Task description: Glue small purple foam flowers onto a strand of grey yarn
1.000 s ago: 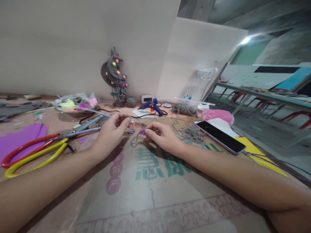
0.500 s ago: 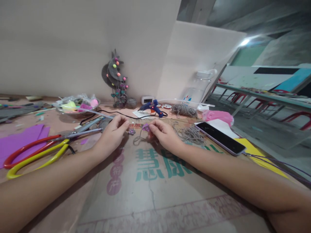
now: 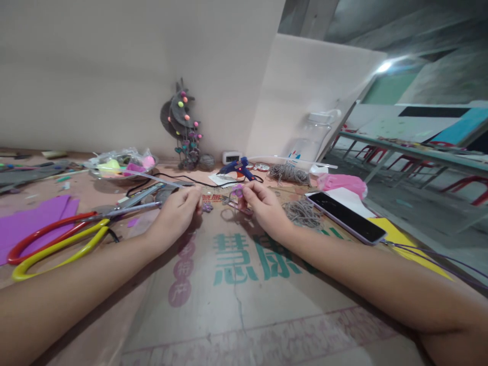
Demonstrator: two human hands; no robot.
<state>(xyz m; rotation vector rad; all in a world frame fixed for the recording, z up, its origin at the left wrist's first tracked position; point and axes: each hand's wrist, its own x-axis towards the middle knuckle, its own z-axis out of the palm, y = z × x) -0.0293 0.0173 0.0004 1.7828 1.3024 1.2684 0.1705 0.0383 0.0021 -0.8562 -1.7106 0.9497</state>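
Note:
Pinched between the thumb and fingers of my right hand (image 3: 265, 207) is a small purple piece (image 3: 238, 190) with grey yarn (image 3: 227, 213) looped below it. My left hand (image 3: 178, 211) is closed, thumb against fingers; whatever it grips, if anything, is too small to make out. Just right of its fingertips, a little grey-and-purple bundle (image 3: 207, 207) lies on the printed cardboard (image 3: 198, 315). A tangle of grey yarn (image 3: 303, 213) rests to the right of my right hand.
Red-and-yellow-handled scissors (image 3: 61, 239) and purple sheets (image 3: 34, 223) lie left. Behind are a bowl of pompoms (image 3: 122, 163), a grey moon ornament (image 3: 181, 122), a blue glue gun (image 3: 239, 169) and a water bottle (image 3: 312, 137). A phone (image 3: 346, 216) lies right.
My right hand has moved slightly right with the purple piece, which now sits higher. My left hand has turned, its fingers closing further downward.

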